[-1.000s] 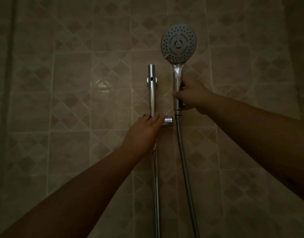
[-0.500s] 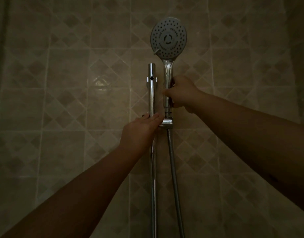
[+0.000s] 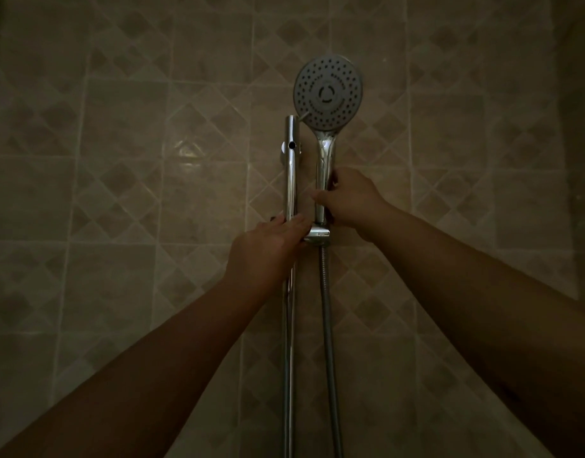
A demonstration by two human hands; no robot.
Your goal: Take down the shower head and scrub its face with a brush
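Shower head [image 3: 328,90] standing upright, its handle base sitting in the holder [image 3: 317,233]. Right hand [image 3: 350,201] is gripping the handle; left hand [image 3: 268,251] is clasping rail [image 3: 291,180] at the holder. Hose [image 3: 329,342] is hanging beside the rail, against tiled wall [image 3: 119,160].

A dim shower wall of beige glazed ceramic tiles [image 3: 119,200] fills the view. Plain square tiles alternate with tiles printed in a darker brown diamond pattern, set apart by pale grout lines. The light is low and warm; one soft glare patch [image 3: 185,150] shines on a tile left of centre. The far right edge [image 3: 582,160] and the far left edge fall into deeper shadow, their detail too dark to tell.
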